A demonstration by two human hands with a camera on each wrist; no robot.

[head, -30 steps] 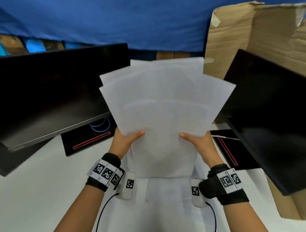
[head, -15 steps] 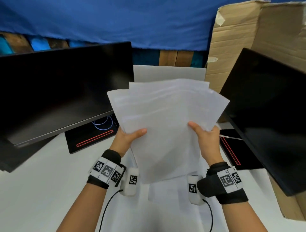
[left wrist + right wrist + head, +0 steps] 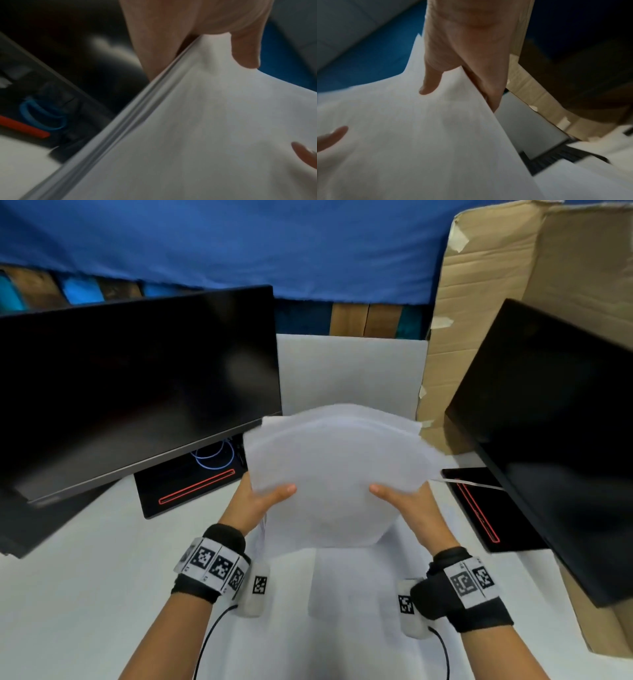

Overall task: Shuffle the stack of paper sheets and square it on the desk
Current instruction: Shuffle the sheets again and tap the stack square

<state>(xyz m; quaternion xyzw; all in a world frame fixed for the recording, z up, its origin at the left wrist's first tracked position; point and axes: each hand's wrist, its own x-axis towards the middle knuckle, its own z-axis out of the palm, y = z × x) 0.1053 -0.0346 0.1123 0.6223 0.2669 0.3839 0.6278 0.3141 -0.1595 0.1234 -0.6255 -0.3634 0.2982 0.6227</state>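
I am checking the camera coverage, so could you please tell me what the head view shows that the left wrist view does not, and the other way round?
Only the head view shows both whole hands, the left hand and right hand, the right monitor, the cardboard and the sheets' fanned, bowed top edges. Only the left wrist view shows the layered side edge of the paper sheets close up, running into the grip. Both show the left thumb on top of the sheets, the blue cable loop and the red stripe.
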